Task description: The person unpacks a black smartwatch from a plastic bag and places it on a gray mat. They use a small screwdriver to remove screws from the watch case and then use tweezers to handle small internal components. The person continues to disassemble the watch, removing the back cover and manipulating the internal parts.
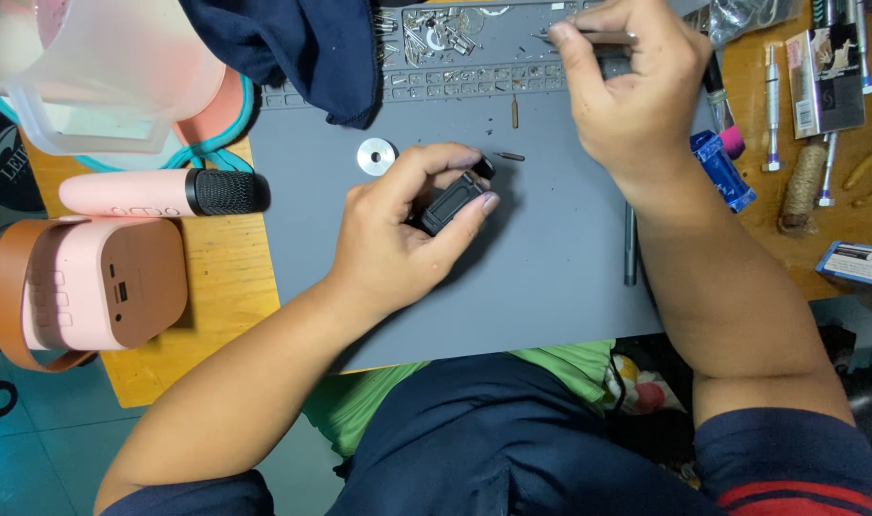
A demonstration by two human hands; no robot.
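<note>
My left hand (pixel 407 229) grips a small black box-shaped device (pixel 452 202) above the grey work mat (pixel 541 277), thumb and fingers wrapped around it. My right hand (pixel 632 86) is further back at the mat's parts trays, pinching a thin metal tool (pixel 589 37) that lies level and points left. A round silver washer-like disc (pixel 376 156) lies on the mat just left of the black device. A small screw bit (pixel 509 156) rests on the mat between the two hands.
A pink microphone (pixel 159 193) and a pink speaker with a brown strap (pixel 101 287) sit on the wooden table (pixel 230 287) at left. A translucent jug (pixel 101 76) and dark cloth (pixel 292 48) lie behind. Screwdrivers (pixel 772 105), a blue object (pixel 722 170), twine (pixel 801 186) and small boxes crowd the right side.
</note>
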